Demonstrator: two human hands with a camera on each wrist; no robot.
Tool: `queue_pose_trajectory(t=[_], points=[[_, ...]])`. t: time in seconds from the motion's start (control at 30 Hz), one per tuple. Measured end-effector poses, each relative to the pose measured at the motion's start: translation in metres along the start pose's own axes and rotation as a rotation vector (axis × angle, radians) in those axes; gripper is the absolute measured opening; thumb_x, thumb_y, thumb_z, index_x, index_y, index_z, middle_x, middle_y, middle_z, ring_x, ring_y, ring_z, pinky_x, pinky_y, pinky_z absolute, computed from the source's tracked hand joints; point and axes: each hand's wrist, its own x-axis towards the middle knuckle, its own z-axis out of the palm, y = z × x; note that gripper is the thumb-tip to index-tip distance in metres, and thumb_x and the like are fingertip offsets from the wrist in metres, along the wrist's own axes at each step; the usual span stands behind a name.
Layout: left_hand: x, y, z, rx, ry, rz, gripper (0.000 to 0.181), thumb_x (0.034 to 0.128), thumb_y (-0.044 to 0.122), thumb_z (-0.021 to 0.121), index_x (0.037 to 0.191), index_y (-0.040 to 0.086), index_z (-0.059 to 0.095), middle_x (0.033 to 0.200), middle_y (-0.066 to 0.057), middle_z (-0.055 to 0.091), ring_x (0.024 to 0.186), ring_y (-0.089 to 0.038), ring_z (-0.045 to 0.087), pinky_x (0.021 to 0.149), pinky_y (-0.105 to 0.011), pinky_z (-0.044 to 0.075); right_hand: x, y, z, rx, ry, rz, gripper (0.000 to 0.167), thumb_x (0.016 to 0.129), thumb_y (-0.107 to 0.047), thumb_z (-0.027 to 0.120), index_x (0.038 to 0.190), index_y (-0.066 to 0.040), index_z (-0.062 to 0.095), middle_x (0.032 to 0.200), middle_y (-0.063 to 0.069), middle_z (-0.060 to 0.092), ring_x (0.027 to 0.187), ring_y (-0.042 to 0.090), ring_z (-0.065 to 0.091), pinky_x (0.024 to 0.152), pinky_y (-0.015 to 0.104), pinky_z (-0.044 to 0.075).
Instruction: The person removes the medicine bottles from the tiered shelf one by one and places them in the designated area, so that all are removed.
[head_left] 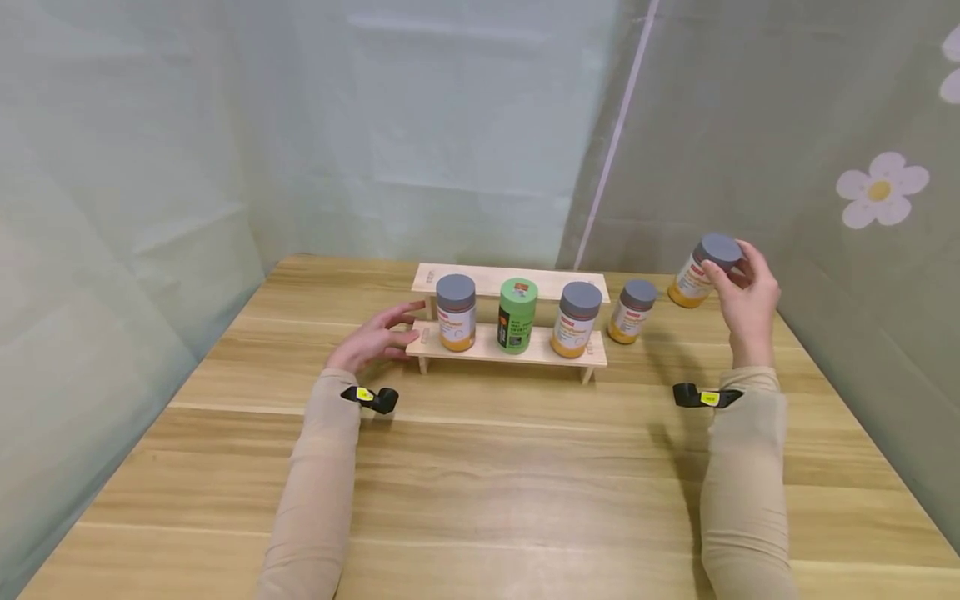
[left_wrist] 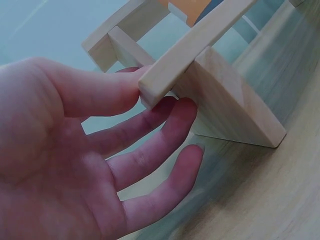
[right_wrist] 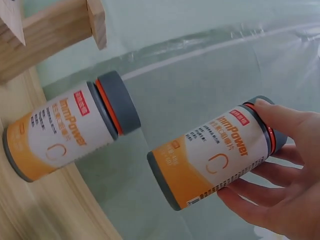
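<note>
My right hand (head_left: 752,296) holds a supplement bottle (right_wrist: 212,155) with a grey cap, white and orange label, tilted in the air at the back right. The thumb and fingers grip it near its cap. A matching bottle (head_left: 632,312) stands on the table, just right of a two-tier wooden rack (head_left: 480,353). On the rack's lower board are a grey-capped bottle (head_left: 456,315), a green canister (head_left: 517,317) and another grey-capped bottle (head_left: 576,321). My left hand (left_wrist: 100,135) holds the left end of the lower board, thumb against its edge and curled fingers beneath.
The wood-grain table (head_left: 525,483) runs toward me in front of the rack. Pale curtains (head_left: 450,125) hang behind and at the sides; a flower print (head_left: 881,191) shows at the right. The rack's upper board (head_left: 480,279) rises behind the lower one.
</note>
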Motion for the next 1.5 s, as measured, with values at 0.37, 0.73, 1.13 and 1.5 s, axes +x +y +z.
queue_pose_trajectory(t=[0.37, 0.73, 1.13, 1.5], points=[[-0.001, 0.000, -0.002, 0.022, -0.003, 0.003, 0.066, 0.0982, 0.016, 0.054, 0.155, 0.018, 0.022, 0.156, -0.022, 0.023, 0.129, -0.037, 0.043, 0.096, -0.040, 0.048, 0.002, 0.017, -0.004, -0.055, -0.105, 0.055, 0.055, 0.089, -0.026, 0.070, 0.140, -0.020, 0.050, 0.133, 0.005, 0.058, 0.095, -0.003, 0.054, 0.082, 0.013, 0.043], [-0.001, 0.001, -0.002, 0.012, -0.005, 0.011, 0.066, 0.0976, 0.012, 0.054, 0.155, 0.016, 0.022, 0.155, -0.023, 0.024, 0.123, -0.033, 0.046, 0.092, -0.036, 0.050, 0.004, 0.030, -0.006, -0.097, -0.205, 0.045, 0.059, 0.090, -0.030, 0.067, 0.143, -0.018, 0.045, 0.138, 0.009, 0.053, 0.101, 0.000, 0.052, 0.084, 0.015, 0.042], [0.000, -0.002, -0.001, 0.008, -0.016, 0.001, 0.067, 0.0977, 0.014, 0.055, 0.155, 0.016, 0.021, 0.155, -0.023, 0.022, 0.126, -0.035, 0.044, 0.094, -0.038, 0.049, 0.003, 0.047, -0.007, 0.120, -0.301, 0.047, 0.062, 0.090, -0.017, 0.068, 0.144, -0.004, 0.041, 0.115, -0.007, 0.055, 0.095, -0.004, 0.054, 0.076, 0.006, 0.050], [0.003, -0.002, -0.001, 0.023, -0.009, 0.002, 0.066, 0.0985, 0.015, 0.054, 0.155, 0.016, 0.021, 0.155, -0.023, 0.023, 0.122, -0.032, 0.047, 0.092, -0.034, 0.050, 0.008, 0.061, -0.022, -0.110, -0.516, -0.040, 0.064, 0.093, -0.024, 0.065, 0.148, -0.006, 0.037, 0.125, -0.008, 0.054, 0.098, -0.011, 0.050, 0.081, 0.007, 0.043]])
